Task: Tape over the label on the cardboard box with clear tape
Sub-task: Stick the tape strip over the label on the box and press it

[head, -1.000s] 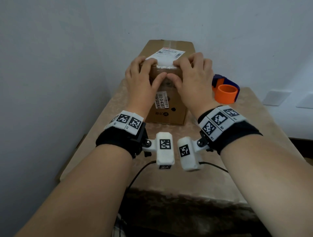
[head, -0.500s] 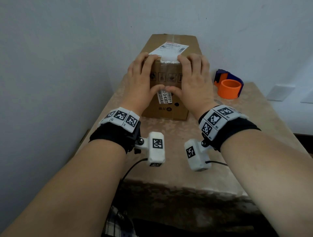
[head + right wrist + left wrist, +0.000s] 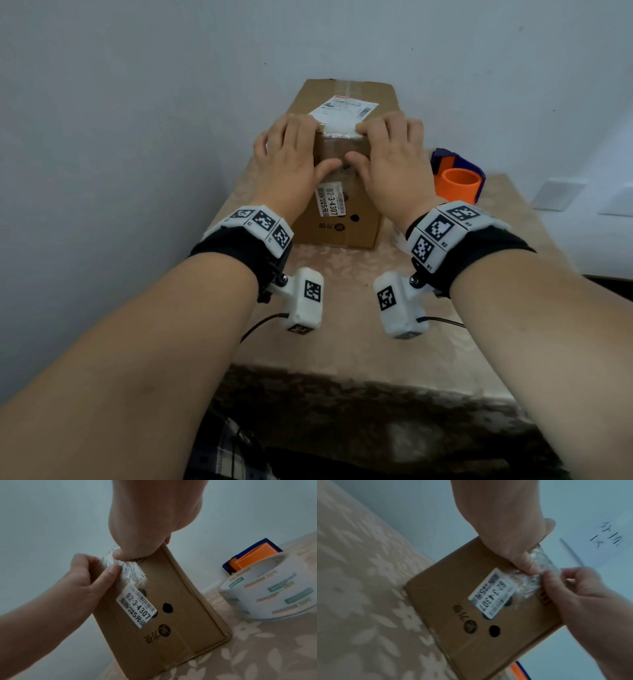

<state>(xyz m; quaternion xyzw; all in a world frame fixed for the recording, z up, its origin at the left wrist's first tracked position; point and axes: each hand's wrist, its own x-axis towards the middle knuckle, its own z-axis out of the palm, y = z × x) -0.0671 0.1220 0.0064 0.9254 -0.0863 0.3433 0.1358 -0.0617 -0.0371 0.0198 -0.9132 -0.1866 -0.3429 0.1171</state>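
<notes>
A brown cardboard box (image 3: 342, 226) stands on the table against the wall, its white shipping label (image 3: 342, 111) on top. A crinkled strip of clear tape (image 3: 340, 132) runs from that label over the near top edge and down the front face (image 3: 530, 581) (image 3: 130, 572). My left hand (image 3: 287, 154) and right hand (image 3: 390, 154) both pinch that edge, fingers curled on top. Both thumbs press the tape on the front. A small barcode sticker (image 3: 330, 198) sits lower on the front, below the thumbs.
An orange and blue tape dispenser (image 3: 459, 174) lies right of the box. A roll of clear tape (image 3: 278, 592) stands on the patterned tablecloth (image 3: 342, 291) near my right wrist. Walls close in behind and to the left.
Both wrists have drifted apart and the fingers have curled more over the box's near top edge. The thumbs stay on the tape on the front face. The box has not moved.
</notes>
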